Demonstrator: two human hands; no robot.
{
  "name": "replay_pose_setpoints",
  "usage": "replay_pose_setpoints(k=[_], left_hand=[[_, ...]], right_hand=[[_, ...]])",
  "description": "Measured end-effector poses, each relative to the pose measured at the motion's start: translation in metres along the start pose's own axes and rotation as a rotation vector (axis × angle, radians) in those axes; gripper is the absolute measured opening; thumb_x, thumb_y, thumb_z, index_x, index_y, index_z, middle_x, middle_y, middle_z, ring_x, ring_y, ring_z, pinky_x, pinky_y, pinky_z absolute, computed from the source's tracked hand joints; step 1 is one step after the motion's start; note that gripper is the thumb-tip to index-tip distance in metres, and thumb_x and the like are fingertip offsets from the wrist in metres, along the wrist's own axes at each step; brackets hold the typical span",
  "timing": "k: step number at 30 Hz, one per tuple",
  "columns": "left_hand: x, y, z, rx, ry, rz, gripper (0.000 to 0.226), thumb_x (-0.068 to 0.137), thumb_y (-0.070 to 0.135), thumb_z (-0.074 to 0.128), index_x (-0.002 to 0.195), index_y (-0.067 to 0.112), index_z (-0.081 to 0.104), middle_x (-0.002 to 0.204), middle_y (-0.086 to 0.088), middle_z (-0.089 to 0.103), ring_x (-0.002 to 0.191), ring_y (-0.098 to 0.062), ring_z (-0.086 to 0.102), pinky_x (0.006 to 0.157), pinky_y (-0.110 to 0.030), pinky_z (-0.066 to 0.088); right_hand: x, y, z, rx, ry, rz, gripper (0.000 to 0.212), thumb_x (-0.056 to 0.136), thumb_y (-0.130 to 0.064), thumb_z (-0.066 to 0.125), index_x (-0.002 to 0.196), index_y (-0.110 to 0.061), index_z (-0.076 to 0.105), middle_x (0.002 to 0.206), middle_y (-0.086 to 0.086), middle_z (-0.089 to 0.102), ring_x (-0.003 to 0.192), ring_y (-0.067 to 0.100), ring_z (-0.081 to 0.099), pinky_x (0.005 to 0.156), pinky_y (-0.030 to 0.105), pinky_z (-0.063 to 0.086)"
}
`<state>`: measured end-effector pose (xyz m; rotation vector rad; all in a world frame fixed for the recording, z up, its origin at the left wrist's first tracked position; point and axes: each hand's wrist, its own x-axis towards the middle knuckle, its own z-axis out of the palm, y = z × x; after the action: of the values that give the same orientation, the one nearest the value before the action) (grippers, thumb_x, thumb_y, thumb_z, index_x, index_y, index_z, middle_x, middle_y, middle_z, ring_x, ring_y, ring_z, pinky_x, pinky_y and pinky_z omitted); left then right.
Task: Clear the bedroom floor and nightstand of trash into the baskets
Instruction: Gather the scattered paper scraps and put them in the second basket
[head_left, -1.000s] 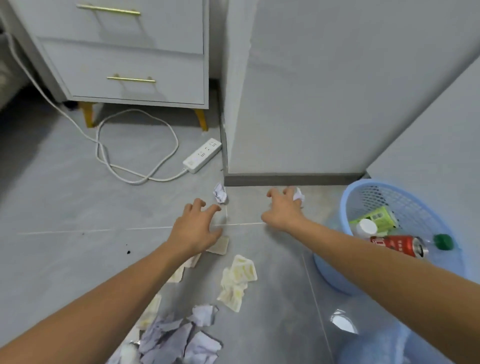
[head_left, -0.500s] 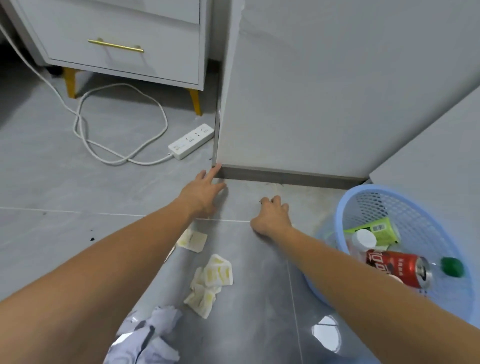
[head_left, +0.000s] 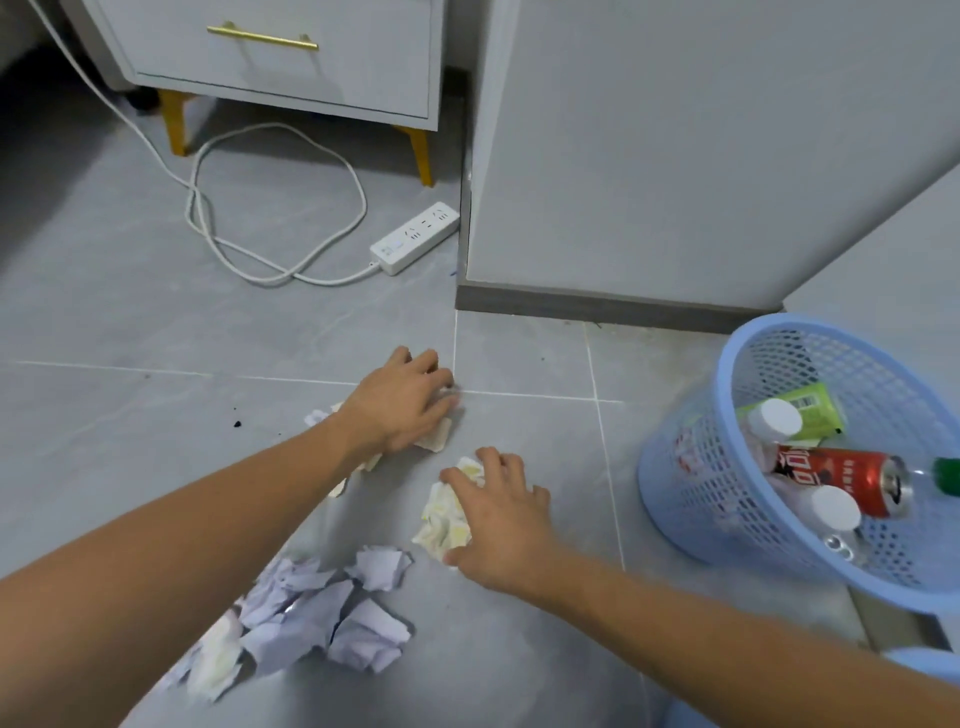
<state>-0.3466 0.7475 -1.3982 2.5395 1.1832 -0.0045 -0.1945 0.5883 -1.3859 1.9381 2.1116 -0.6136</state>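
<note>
1. The person crouches low over the tiled floor (head_left: 156, 322), both arms stretched forward, because the trash lies flat on the tiles and has to be gathered by hand.
2. The right hand (head_left: 501, 512) is spread over a crumpled yellow-white wrapper (head_left: 441, 519), fingers curling round it but not yet closed; it looks ready to scoop the wad up.
3. The left hand (head_left: 402, 402) presses palm-down on flat paper scraps (head_left: 436, 441), fingers apart. Whether it grips anything underneath I cannot tell.
4. A heap of torn pale-purple paper (head_left: 322, 618) sits just beside the arms, still on the floor.
5. The blue mesh basket (head_left: 675, 493) stands near the right hand, tilted toward the person, so a short swing would drop trash in. It already holds a red can (head_left: 831, 475), white-capped bottles and a green packet.
6. A power strip (head_left: 415, 236) and its cord lie near the nightstand (head_left: 311, 67); they are no trash.
</note>
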Motion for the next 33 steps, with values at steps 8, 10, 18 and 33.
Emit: replay_pose_setpoints(k=[8, 10, 18, 33], left_hand=[[-0.069, 0.006, 0.023, 0.091, -0.022, 0.181, 0.034, 0.089, 0.042, 0.060, 0.122, 0.034, 0.063, 0.121, 0.003, 0.052, 0.112, -0.028, 0.044, 0.081, -0.045, 0.055], [-0.078, 0.005, 0.027, 0.112, 0.028, 0.229, 0.018, 0.090, 0.026, 0.067, 0.108, 0.029, 0.065, 0.108, 0.005, 0.054, 0.103, -0.025, 0.047, 0.075, -0.040, 0.055], [-0.104, 0.009, 0.024, -0.147, 0.165, 0.107, 0.006, 0.084, 0.016, 0.074, 0.084, 0.020, 0.070, 0.087, 0.007, 0.060, 0.083, -0.017, 0.048, 0.067, -0.039, 0.051], [-0.128, 0.309, -0.085, -0.609, 0.212, 0.857, 0.010, 0.086, 0.003, 0.068, 0.091, 0.012, 0.069, 0.096, 0.000, 0.059, 0.084, -0.017, 0.053, 0.069, -0.031, 0.047]], right_hand=[[-0.005, -0.011, 0.004, 0.082, 0.042, -0.093, 0.048, 0.086, -0.023, 0.071, 0.126, -0.025, 0.045, 0.130, 0.008, 0.037, 0.115, 0.035, 0.037, 0.098, 0.042, 0.043], [-0.005, -0.014, 0.006, 0.082, 0.014, -0.098, 0.045, 0.086, -0.018, 0.067, 0.127, -0.021, 0.047, 0.129, 0.010, 0.041, 0.111, 0.036, 0.042, 0.093, 0.038, 0.038], [-0.010, -0.010, -0.027, 0.157, -0.044, -0.045, 0.025, 0.088, -0.016, 0.064, 0.112, -0.011, 0.058, 0.111, 0.017, 0.056, 0.100, 0.042, 0.059, 0.076, 0.035, 0.039], [-0.322, 0.111, -0.131, 0.602, 0.712, 0.407, 0.022, 0.091, -0.026, 0.074, 0.083, -0.018, 0.055, 0.074, 0.001, 0.052, 0.068, 0.028, 0.053, 0.058, 0.055, 0.053]])
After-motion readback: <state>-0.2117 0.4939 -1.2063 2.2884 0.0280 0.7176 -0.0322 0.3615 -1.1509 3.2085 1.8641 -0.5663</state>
